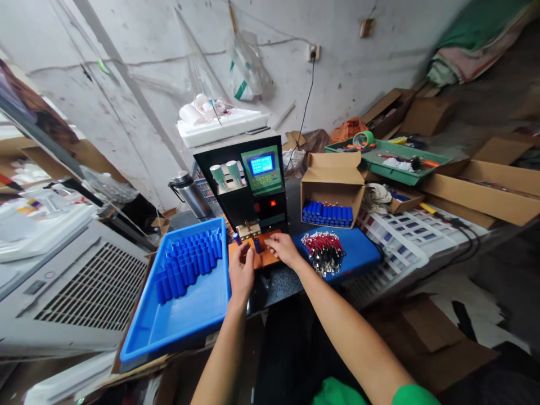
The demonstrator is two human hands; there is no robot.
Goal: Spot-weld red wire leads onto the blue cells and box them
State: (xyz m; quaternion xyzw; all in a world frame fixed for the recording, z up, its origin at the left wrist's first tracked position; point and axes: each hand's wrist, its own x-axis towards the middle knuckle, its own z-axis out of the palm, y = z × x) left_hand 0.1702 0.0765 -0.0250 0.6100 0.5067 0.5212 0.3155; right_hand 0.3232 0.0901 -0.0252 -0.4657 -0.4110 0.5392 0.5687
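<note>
My left hand (241, 275) is at the left of an orange work plate (264, 260), its fingers closed around a blue cylindrical battery cell (237, 238) whose top pokes out beyond them. A second battery cell (257, 245) stands upright on the plate between my hands, below the electrodes of a black spot welder (223, 197). From the right, my right hand (283, 249) reaches in with thumb and forefinger pinched together; whatever lies between them is too small to make out. The welder's blue display (262, 165) is lit.
To the left, a blue tray (143, 337) holds rows of blue cells. On the right are an open cardboard box (333, 188) of cells and a pile of red and black wire leads (324, 250) on a blue surface (363, 250). A steel flask (192, 194) stands behind the tray.
</note>
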